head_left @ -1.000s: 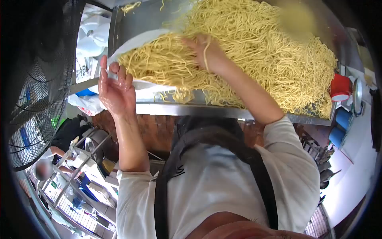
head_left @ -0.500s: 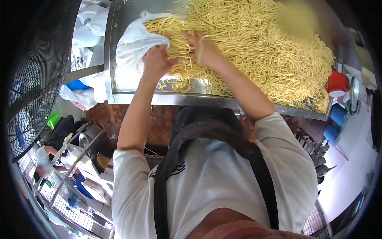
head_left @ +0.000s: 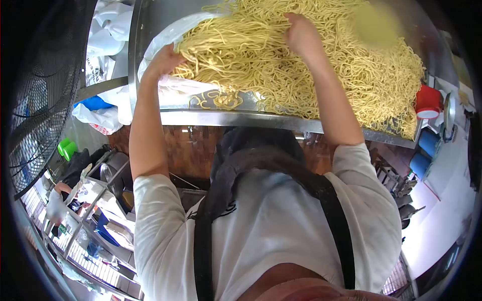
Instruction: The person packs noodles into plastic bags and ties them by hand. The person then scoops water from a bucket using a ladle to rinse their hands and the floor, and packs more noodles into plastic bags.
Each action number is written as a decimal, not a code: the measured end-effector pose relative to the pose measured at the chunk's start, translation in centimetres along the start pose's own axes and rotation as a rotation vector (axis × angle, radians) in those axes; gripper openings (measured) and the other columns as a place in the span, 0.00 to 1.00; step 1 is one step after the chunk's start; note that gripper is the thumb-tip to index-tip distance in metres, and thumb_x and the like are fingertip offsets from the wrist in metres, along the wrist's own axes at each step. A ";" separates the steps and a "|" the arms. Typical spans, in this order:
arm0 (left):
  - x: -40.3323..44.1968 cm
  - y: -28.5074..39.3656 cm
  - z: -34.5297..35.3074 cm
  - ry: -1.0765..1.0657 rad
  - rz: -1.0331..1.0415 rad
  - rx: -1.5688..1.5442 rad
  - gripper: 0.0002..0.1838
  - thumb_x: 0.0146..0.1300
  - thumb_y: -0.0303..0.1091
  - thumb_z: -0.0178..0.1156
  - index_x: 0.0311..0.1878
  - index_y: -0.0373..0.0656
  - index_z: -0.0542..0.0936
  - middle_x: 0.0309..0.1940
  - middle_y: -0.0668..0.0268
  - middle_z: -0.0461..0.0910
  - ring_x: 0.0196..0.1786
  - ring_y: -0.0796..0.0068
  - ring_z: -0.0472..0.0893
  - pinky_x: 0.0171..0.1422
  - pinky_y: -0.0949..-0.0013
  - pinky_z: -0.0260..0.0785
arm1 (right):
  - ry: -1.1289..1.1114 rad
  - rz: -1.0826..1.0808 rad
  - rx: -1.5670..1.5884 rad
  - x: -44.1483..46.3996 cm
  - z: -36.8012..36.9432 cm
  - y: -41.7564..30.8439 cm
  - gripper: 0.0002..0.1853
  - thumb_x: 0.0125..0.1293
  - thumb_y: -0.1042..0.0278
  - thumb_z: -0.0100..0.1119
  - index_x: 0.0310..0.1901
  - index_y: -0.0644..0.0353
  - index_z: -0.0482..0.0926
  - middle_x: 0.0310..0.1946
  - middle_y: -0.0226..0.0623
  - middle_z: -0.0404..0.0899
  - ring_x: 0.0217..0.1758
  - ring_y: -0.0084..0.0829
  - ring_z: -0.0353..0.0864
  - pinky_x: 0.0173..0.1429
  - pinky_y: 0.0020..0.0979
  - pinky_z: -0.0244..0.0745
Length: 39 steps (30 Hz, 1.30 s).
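A large heap of yellow noodles (head_left: 351, 75) covers much of a metal tray (head_left: 211, 119). My left hand (head_left: 165, 61) is at the tray's left side, its fingers closed on the near end of a thick bundle of noodles. Around and under that bundle lies a translucent white plastic bag (head_left: 175, 30); my left hand touches it. Farther right, my right hand (head_left: 304, 37) is on top of the heap with curled fingers against the noodles. Its fingertips are partly hidden, and strands run between both hands.
A black mesh guard (head_left: 47, 95) stands at the left, beside white plastic jugs (head_left: 108, 37). A red container (head_left: 428, 102) and blue containers (head_left: 427, 144) sit past the tray's right end. Another person (head_left: 56, 203) is at the lower left, near metal racks.
My hands have moved apart: the left outward to the left, the right up and to the right over the heap. More noodles now lie over the bag, which is spread wider.
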<state>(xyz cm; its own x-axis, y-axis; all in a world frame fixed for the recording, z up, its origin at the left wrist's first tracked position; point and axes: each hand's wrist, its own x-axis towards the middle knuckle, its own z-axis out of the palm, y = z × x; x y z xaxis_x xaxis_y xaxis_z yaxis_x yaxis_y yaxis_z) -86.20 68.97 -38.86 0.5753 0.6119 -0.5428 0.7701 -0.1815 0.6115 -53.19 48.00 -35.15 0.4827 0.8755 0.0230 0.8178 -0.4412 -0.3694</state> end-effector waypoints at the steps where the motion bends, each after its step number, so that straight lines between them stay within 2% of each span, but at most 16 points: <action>1: -0.3 1.4 -0.1 0.021 -0.027 0.009 0.29 0.50 0.38 0.69 0.51 0.26 0.76 0.35 0.52 0.83 0.36 0.67 0.81 0.40 0.64 0.72 | 0.000 -0.085 0.134 -2.8 -0.9 -2.4 0.20 0.59 0.73 0.63 0.55 0.58 0.80 0.49 0.49 0.81 0.51 0.40 0.82 0.55 0.36 0.78; 4: 0.4 1.5 -0.3 0.020 -0.079 -0.026 0.30 0.50 0.38 0.69 0.53 0.29 0.76 0.36 0.53 0.83 0.38 0.67 0.81 0.42 0.64 0.72 | -0.137 -0.369 0.476 -6.3 3.7 -8.1 0.16 0.62 0.71 0.59 0.53 0.58 0.80 0.42 0.47 0.80 0.45 0.41 0.82 0.53 0.38 0.78; 9: 0.6 0.5 -0.5 0.015 -0.040 -0.051 0.29 0.49 0.37 0.69 0.53 0.31 0.76 0.38 0.54 0.83 0.40 0.67 0.81 0.46 0.65 0.72 | -0.057 -0.566 0.345 -5.8 9.2 -11.6 0.09 0.64 0.68 0.60 0.45 0.56 0.79 0.39 0.38 0.78 0.38 0.37 0.80 0.45 0.41 0.78; 11: -0.4 0.4 -0.4 0.056 0.074 -0.081 0.28 0.49 0.37 0.69 0.52 0.30 0.77 0.37 0.55 0.83 0.39 0.67 0.80 0.46 0.65 0.72 | -0.086 -0.456 0.495 -5.5 8.9 -10.0 0.08 0.65 0.66 0.60 0.44 0.54 0.79 0.37 0.38 0.77 0.37 0.35 0.80 0.42 0.38 0.78; 14: -3.9 0.3 -1.2 0.433 0.145 0.148 0.17 0.51 0.30 0.64 0.44 0.31 0.79 0.35 0.47 0.82 0.37 0.52 0.82 0.44 0.57 0.72 | -0.051 -0.159 0.621 -5.9 2.5 -6.7 0.07 0.64 0.69 0.62 0.42 0.58 0.78 0.35 0.40 0.78 0.36 0.37 0.80 0.42 0.37 0.77; 17: -4.2 -2.8 -1.3 0.621 0.050 0.387 0.11 0.51 0.26 0.60 0.38 0.32 0.78 0.35 0.42 0.81 0.39 0.44 0.81 0.46 0.52 0.72 | 0.206 -0.078 0.645 -5.4 -4.6 -0.1 0.12 0.67 0.59 0.64 0.45 0.57 0.80 0.31 0.34 0.80 0.30 0.27 0.78 0.35 0.29 0.75; 19: -3.7 -3.5 -1.2 0.677 -0.003 0.489 0.09 0.51 0.25 0.59 0.36 0.32 0.78 0.35 0.41 0.81 0.41 0.42 0.81 0.47 0.50 0.73 | 0.340 0.082 0.429 -4.9 -11.2 4.4 0.12 0.67 0.57 0.64 0.47 0.54 0.81 0.28 0.27 0.81 0.30 0.19 0.78 0.32 0.24 0.73; 22: -3.4 -3.0 -1.8 0.671 0.016 0.595 0.09 0.52 0.25 0.55 0.36 0.31 0.78 0.38 0.39 0.80 0.44 0.41 0.81 0.49 0.50 0.73 | 0.547 0.201 0.030 -3.5 -15.8 12.9 0.17 0.66 0.57 0.64 0.51 0.58 0.80 0.31 0.33 0.83 0.32 0.29 0.82 0.37 0.30 0.76; 25: -3.7 -4.3 -4.4 0.576 -0.011 0.469 0.13 0.52 0.24 0.54 0.42 0.30 0.78 0.42 0.39 0.80 0.46 0.45 0.81 0.51 0.55 0.74 | 0.564 0.265 -0.360 -2.7 -13.9 17.9 0.24 0.65 0.64 0.64 0.60 0.65 0.72 0.47 0.46 0.80 0.47 0.43 0.81 0.51 0.40 0.77; 26: -5.6 -3.3 -4.9 0.470 0.012 0.037 0.17 0.54 0.25 0.56 0.48 0.31 0.78 0.44 0.45 0.82 0.48 0.53 0.82 0.55 0.59 0.73 | 0.545 0.295 -0.500 -2.8 -12.6 18.3 0.27 0.65 0.66 0.64 0.63 0.67 0.70 0.53 0.51 0.78 0.53 0.47 0.80 0.56 0.42 0.76; 30: -9.9 3.8 -4.3 0.472 0.124 -0.759 0.15 0.59 0.29 0.61 0.49 0.35 0.79 0.41 0.60 0.82 0.44 0.67 0.81 0.53 0.64 0.71 | -0.048 0.043 0.192 -6.2 -4.3 1.2 0.41 0.56 0.69 0.70 0.71 0.60 0.61 0.69 0.54 0.62 0.74 0.50 0.59 0.77 0.43 0.55; 31: -9.9 4.5 -4.1 0.528 0.092 -0.854 0.13 0.60 0.30 0.62 0.48 0.35 0.79 0.41 0.61 0.82 0.42 0.70 0.80 0.52 0.66 0.71 | -0.194 -0.147 0.128 -6.4 -0.5 -1.6 0.43 0.54 0.67 0.71 0.72 0.51 0.61 0.71 0.52 0.60 0.75 0.49 0.58 0.77 0.42 0.54; 32: -10.3 5.4 -3.7 0.585 0.055 -0.951 0.12 0.61 0.31 0.63 0.46 0.36 0.79 0.40 0.63 0.82 0.41 0.72 0.80 0.50 0.67 0.71 | -0.092 -0.231 0.081 -7.2 3.8 -4.2 0.45 0.52 0.64 0.72 0.73 0.44 0.61 0.71 0.52 0.60 0.74 0.49 0.59 0.76 0.42 0.55; 34: -12.4 10.2 -1.9 0.583 0.068 -0.967 0.10 0.62 0.30 0.64 0.43 0.36 0.79 0.38 0.63 0.81 0.37 0.76 0.77 0.46 0.70 0.70 | -0.057 -0.240 -0.066 -6.2 10.4 -6.8 0.40 0.56 0.65 0.70 0.71 0.52 0.64 0.67 0.52 0.67 0.73 0.45 0.60 0.73 0.42 0.61; 36: -14.2 15.7 0.1 0.541 0.101 -1.051 0.08 0.62 0.29 0.64 0.40 0.36 0.78 0.37 0.63 0.81 0.34 0.78 0.75 0.43 0.73 0.68 | -0.109 -0.275 0.202 -3.8 10.6 -7.5 0.33 0.59 0.67 0.67 0.67 0.58 0.68 0.61 0.52 0.72 0.66 0.39 0.68 0.67 0.41 0.67; 39: -16.1 20.7 0.6 0.390 0.294 -1.151 0.10 0.63 0.26 0.61 0.45 0.32 0.77 0.38 0.62 0.80 0.37 0.78 0.76 0.44 0.74 0.68 | -0.368 -0.046 1.513 0.1 12.7 -10.2 0.21 0.65 0.67 0.60 0.58 0.64 0.73 0.47 0.43 0.79 0.45 0.25 0.76 0.47 0.30 0.73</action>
<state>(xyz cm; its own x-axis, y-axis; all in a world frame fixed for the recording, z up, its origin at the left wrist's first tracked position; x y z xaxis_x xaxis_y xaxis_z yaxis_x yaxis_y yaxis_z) -79.33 54.90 -17.80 0.4129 0.8852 -0.2144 -0.1745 0.3079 0.9353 -65.45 55.07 -43.22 0.1809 0.9805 -0.0770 -0.3455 -0.0100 -0.9384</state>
